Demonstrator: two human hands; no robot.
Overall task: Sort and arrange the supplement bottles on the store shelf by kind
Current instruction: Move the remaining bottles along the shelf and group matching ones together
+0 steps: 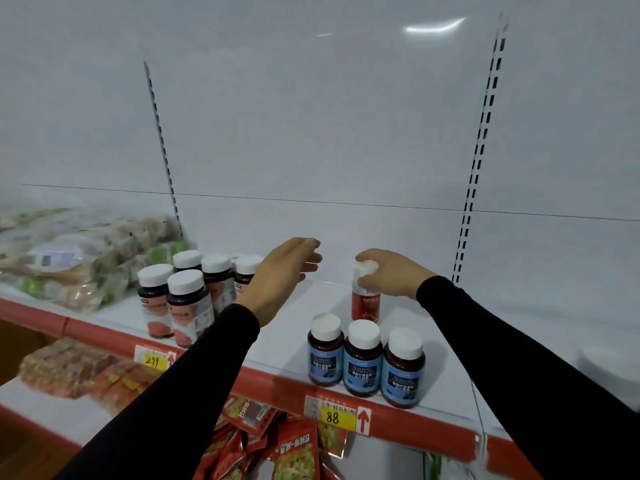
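My right hand grips the white cap of a slim red bottle that stands upright on the white shelf. In front of it, three brown bottles with blue labels stand in a row at the shelf's front edge. To the left is a cluster of several brown bottles with red-and-white labels. My left hand hovers open above the shelf, just right of that cluster, fingers stretched and holding nothing.
Clear bags of packaged goods lie at the shelf's left end. The red shelf rail carries yellow price tags. Red snack packets sit on the lower shelf. A white back panel with slotted uprights rises behind.
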